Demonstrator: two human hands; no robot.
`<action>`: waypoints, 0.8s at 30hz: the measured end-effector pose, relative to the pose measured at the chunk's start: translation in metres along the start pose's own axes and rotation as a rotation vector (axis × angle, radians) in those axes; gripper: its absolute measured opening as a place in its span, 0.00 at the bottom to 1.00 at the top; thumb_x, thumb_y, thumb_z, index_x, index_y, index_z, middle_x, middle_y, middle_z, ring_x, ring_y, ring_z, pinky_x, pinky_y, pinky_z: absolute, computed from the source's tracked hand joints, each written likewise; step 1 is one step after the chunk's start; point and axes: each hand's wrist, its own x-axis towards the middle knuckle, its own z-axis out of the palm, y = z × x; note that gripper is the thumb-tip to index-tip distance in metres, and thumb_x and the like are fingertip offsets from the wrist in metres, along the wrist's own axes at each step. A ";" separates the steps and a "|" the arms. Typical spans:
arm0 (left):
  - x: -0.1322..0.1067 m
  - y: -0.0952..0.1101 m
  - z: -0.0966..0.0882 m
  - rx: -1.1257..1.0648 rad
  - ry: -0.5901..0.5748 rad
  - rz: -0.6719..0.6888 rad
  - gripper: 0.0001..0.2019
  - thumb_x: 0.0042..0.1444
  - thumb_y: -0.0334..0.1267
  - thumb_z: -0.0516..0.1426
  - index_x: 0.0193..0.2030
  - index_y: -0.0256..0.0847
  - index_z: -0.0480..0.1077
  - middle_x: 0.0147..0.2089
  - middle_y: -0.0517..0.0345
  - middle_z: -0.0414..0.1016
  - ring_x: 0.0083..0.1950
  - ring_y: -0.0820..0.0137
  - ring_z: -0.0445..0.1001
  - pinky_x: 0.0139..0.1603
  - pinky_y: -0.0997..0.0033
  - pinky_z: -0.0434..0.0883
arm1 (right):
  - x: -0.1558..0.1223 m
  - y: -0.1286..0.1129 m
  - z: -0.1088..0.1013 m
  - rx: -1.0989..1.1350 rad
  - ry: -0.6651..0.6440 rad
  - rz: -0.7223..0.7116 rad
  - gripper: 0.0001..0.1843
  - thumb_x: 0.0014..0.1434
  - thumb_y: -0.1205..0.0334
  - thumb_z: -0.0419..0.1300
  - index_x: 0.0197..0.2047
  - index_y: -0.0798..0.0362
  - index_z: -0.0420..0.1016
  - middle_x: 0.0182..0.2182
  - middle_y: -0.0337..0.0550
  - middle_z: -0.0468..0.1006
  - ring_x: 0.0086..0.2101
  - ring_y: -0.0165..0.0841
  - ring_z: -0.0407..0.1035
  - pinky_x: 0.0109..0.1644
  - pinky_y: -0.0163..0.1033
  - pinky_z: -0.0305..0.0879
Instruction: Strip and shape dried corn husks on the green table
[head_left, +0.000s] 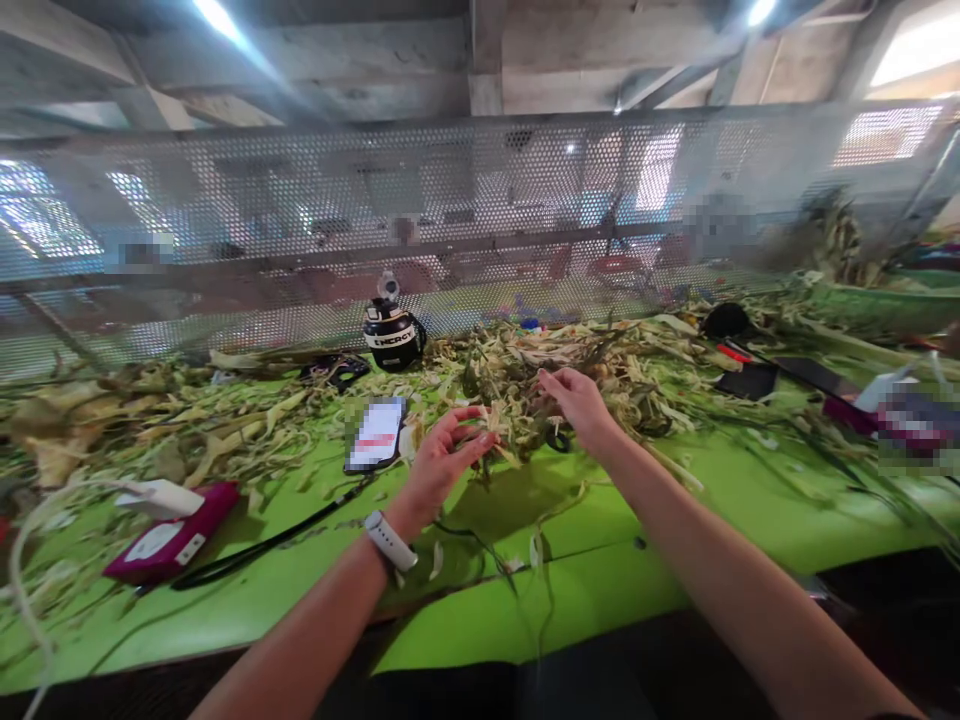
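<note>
My left hand (442,455), with a white band on its wrist, is closed on a pale, frayed bundle of dry corn husk (501,432) over the green table. To its right, my right hand (579,398) is pinched, thumb against forefinger, at the edge of the husk heap (517,360). What sits between those fingertips is too small to make out. Just below the right hand lies a dark ring-shaped thing (559,438). A phone (376,432) with a lit screen rests left of my left hand.
Husk scraps cover much of the green table (600,570). A magenta power strip (176,535) with a white plug and cables lies at left. Behind stand a black jar (394,338) and a perforated metal screen (300,200). A green basin (870,305) is at far right.
</note>
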 end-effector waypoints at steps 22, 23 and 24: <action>0.005 -0.002 0.002 -0.226 -0.049 -0.096 0.17 0.37 0.36 0.67 0.36 0.37 0.72 0.34 0.60 0.77 0.35 0.75 0.73 0.43 0.75 0.68 | -0.039 0.004 0.035 0.129 -0.412 -0.127 0.21 0.51 0.42 0.57 0.28 0.51 0.60 0.14 0.28 0.63 0.13 0.22 0.52 0.16 0.28 0.47; 0.005 -0.003 0.001 -0.262 -0.050 -0.126 0.18 0.37 0.36 0.67 0.37 0.37 0.72 0.34 0.60 0.76 0.35 0.75 0.73 0.42 0.75 0.69 | -0.039 0.005 0.035 0.151 -0.409 -0.132 0.21 0.51 0.41 0.57 0.28 0.51 0.60 0.14 0.28 0.63 0.13 0.21 0.52 0.16 0.28 0.47; 0.005 -0.003 0.000 -0.291 -0.059 -0.166 0.19 0.38 0.36 0.67 0.39 0.38 0.71 0.35 0.59 0.77 0.34 0.75 0.74 0.41 0.75 0.69 | -0.039 0.006 0.035 0.160 -0.411 -0.136 0.21 0.50 0.41 0.58 0.28 0.51 0.60 0.14 0.28 0.64 0.13 0.21 0.53 0.16 0.28 0.48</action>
